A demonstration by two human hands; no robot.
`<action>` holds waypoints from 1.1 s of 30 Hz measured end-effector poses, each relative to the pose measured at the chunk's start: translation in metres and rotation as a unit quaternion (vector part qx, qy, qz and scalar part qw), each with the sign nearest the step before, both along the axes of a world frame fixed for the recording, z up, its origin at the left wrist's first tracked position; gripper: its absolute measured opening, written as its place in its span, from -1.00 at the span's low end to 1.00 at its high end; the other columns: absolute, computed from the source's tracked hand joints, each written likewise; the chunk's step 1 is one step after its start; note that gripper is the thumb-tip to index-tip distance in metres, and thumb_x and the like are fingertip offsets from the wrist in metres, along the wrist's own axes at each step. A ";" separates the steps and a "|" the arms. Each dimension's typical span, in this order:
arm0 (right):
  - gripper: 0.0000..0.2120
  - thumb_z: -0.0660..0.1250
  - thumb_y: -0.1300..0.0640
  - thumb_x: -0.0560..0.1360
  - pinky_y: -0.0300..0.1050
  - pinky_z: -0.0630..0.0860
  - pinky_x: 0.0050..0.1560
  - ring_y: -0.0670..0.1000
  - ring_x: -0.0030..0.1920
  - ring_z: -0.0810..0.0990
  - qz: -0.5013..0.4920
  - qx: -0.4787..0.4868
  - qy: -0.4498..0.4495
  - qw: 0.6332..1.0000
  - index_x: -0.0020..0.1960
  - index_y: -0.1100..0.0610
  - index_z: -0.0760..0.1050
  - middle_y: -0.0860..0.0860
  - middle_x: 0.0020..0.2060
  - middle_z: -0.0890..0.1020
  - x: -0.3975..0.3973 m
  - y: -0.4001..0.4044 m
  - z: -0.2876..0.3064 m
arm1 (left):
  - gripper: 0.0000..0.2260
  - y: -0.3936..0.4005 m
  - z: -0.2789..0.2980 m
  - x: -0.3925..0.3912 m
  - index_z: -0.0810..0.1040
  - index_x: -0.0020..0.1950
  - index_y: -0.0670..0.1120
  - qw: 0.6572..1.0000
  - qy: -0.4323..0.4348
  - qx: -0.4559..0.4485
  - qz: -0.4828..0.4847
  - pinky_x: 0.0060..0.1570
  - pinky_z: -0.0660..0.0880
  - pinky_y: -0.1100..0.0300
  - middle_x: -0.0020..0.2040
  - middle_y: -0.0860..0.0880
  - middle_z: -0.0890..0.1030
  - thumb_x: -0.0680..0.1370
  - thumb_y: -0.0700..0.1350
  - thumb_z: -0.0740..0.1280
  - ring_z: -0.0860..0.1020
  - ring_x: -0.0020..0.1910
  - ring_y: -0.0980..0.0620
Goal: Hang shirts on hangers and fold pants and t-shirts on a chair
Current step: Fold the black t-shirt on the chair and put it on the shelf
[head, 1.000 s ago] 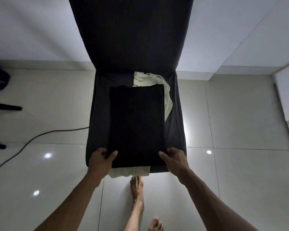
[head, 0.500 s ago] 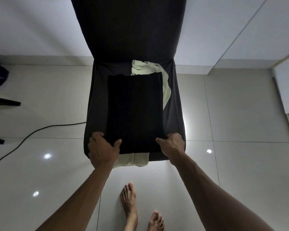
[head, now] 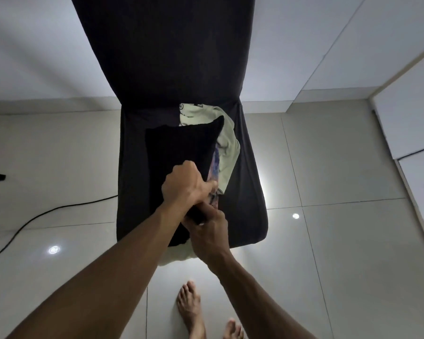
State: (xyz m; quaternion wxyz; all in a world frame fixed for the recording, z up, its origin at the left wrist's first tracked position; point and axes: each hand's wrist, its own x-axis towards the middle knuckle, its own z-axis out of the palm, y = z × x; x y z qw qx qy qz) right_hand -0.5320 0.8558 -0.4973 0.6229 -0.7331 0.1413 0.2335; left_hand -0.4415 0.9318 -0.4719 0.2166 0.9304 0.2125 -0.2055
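**Both hands close on folded black garment at chair seat**

A black electrical cable [head: 47, 211] trails across the glossy pale floor tiles [head: 340, 241] at left. On the seat of the dark fabric-covered chair [head: 245, 192], the folded black garment [head: 179, 148] lies over a pale green printed t-shirt [head: 227, 140], its right edge lifted to show a bluish patterned underside. The left hand [head: 184, 184] has its grip curled round that raised edge, thumb on top. Just below, touching it, the right hand [head: 206, 231] clutches the garment's near corner. Two bare feet [head: 194, 311] stand on the tiles below.
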 end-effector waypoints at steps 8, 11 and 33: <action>-0.74 0.28 0.37 0.52 -0.18 0.58 0.07 -0.18 -0.01 0.59 0.145 0.010 0.005 0.989 0.12 0.13 0.58 -0.10 0.03 0.63 0.006 0.010 0.015 | -0.81 0.016 0.004 -0.003 0.49 0.14 -0.16 0.990 -0.098 0.085 -0.059 -0.21 0.42 0.03 0.01 -0.14 0.61 0.69 -0.11 0.13 0.61 -0.03 -0.17; -0.79 0.27 0.34 0.54 -0.23 0.59 -0.09 -0.07 0.05 0.59 0.042 0.027 0.045 0.998 0.06 0.11 0.57 -0.02 0.10 0.60 0.019 -0.003 0.011 | -0.73 0.036 0.010 -0.003 0.46 0.14 -0.15 0.992 -0.113 0.045 -0.017 -0.12 0.53 -0.05 -0.04 -0.15 0.60 0.71 -0.02 0.05 0.61 -0.07 -0.19; -0.41 0.47 -0.15 0.48 -0.22 0.65 -0.31 0.00 -0.20 0.73 -0.082 0.088 0.157 0.980 0.36 0.19 0.49 0.09 -0.03 0.73 0.083 0.019 0.078 | -0.67 0.165 0.101 -0.008 0.53 -0.11 -0.25 0.891 -0.086 -0.298 0.332 -0.43 0.47 0.22 -0.19 -0.14 0.58 0.61 0.03 0.33 0.55 -0.35 -0.03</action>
